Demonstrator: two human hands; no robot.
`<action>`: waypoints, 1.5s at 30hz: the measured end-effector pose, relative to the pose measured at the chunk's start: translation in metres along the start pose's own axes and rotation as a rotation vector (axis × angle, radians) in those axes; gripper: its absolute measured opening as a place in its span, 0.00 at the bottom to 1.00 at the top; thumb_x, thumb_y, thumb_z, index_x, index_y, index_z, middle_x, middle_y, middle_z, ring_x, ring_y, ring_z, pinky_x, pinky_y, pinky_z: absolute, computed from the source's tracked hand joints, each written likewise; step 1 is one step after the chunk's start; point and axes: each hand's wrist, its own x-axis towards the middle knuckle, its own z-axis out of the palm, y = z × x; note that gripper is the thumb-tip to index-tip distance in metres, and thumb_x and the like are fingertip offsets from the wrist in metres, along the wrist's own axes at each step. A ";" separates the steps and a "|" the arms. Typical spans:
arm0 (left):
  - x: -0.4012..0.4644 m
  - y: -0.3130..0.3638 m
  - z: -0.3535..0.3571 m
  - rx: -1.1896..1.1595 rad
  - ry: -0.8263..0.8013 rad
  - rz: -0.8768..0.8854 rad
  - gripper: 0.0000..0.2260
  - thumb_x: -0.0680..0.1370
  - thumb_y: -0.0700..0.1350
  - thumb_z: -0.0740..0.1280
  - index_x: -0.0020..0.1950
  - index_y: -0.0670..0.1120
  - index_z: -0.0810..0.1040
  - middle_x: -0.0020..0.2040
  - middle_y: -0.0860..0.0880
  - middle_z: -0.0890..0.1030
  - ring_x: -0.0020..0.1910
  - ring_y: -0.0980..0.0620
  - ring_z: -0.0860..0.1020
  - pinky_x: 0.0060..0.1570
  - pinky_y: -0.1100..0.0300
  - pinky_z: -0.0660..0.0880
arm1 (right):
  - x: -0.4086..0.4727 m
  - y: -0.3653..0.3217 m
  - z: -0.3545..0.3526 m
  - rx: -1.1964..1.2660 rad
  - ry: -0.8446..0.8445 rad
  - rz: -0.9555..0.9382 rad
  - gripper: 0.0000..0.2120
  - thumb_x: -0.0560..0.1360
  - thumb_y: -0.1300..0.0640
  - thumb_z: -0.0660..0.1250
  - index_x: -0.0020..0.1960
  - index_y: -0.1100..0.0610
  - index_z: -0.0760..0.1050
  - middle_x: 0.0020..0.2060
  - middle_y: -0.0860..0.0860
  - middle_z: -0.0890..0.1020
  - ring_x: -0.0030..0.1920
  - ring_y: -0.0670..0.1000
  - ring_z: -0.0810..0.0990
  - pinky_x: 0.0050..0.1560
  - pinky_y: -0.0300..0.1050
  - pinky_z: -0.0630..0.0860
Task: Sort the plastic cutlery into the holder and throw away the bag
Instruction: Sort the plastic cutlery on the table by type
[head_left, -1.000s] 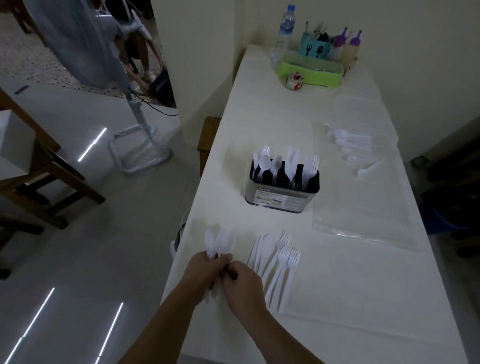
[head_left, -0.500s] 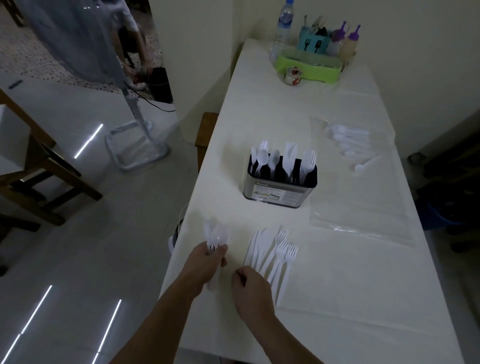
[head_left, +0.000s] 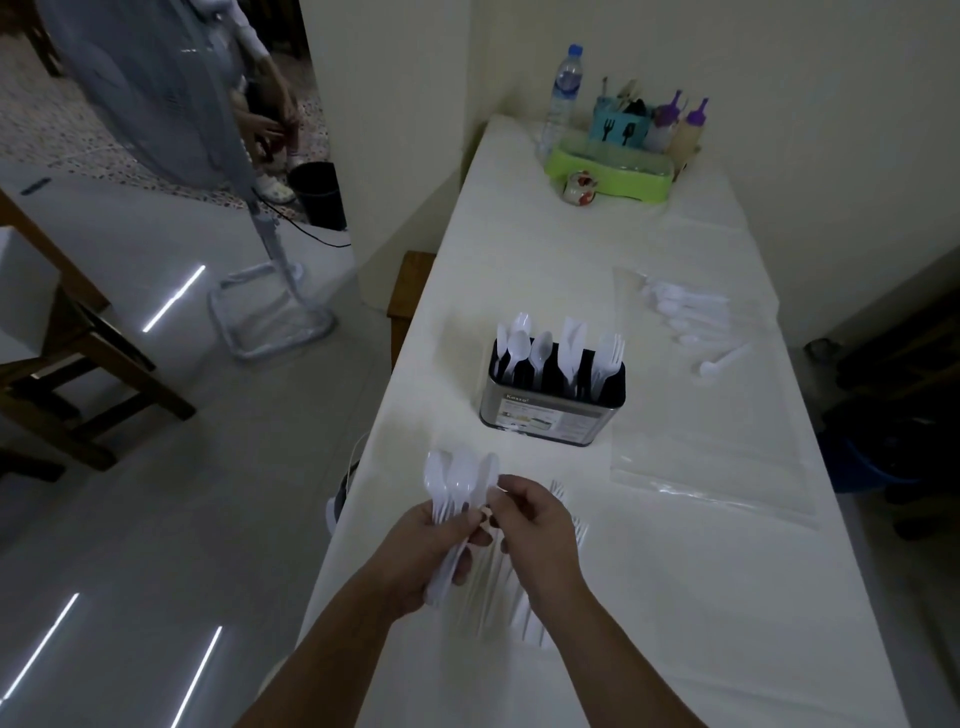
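Note:
My left hand (head_left: 431, 551) grips a bunch of white plastic spoons (head_left: 457, 483) by the handles, bowls up, over the table's near left edge. My right hand (head_left: 535, 525) is beside it, fingertips pinching one spoon in the bunch. Under my right hand lie loose white forks and knives (head_left: 524, 587), partly hidden. The black and metal cutlery holder (head_left: 550, 410) stands mid-table with spoons, knives and forks upright in separate slots. To its right lies the clear plastic bag (head_left: 711, 441) with several small white spoons (head_left: 685, 312) on its far end.
The long white table (head_left: 675, 597) runs along the wall. At its far end are a green tray (head_left: 608, 174) with sauce bottles, a water bottle (head_left: 563, 98) and a small jar. A standing fan (head_left: 270, 249), a black bin (head_left: 319, 195) and wooden chairs are on the floor at left.
My right hand, which had dropped to the table beside the forks, has risen back to the spoon bunch. The bunch in my left hand now fans out higher.

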 end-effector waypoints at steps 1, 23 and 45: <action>0.000 0.000 0.000 0.008 -0.004 0.004 0.08 0.76 0.45 0.70 0.47 0.40 0.80 0.39 0.40 0.81 0.27 0.48 0.74 0.28 0.58 0.72 | 0.000 0.000 -0.001 0.013 -0.009 0.003 0.06 0.75 0.55 0.71 0.51 0.52 0.82 0.41 0.49 0.86 0.43 0.46 0.84 0.45 0.45 0.80; 0.003 0.005 0.003 0.249 -0.066 0.049 0.07 0.78 0.46 0.69 0.43 0.44 0.80 0.36 0.42 0.79 0.30 0.46 0.77 0.31 0.56 0.74 | 0.005 -0.003 -0.005 0.012 -0.001 0.053 0.05 0.75 0.59 0.70 0.41 0.55 0.82 0.34 0.53 0.85 0.34 0.50 0.81 0.36 0.45 0.78; 0.021 0.053 0.028 0.433 -0.090 0.154 0.07 0.77 0.44 0.69 0.43 0.42 0.81 0.40 0.43 0.85 0.31 0.47 0.81 0.34 0.56 0.76 | 0.060 -0.055 -0.040 -0.300 -0.004 -0.212 0.05 0.75 0.57 0.69 0.41 0.55 0.78 0.35 0.49 0.83 0.37 0.47 0.82 0.41 0.46 0.80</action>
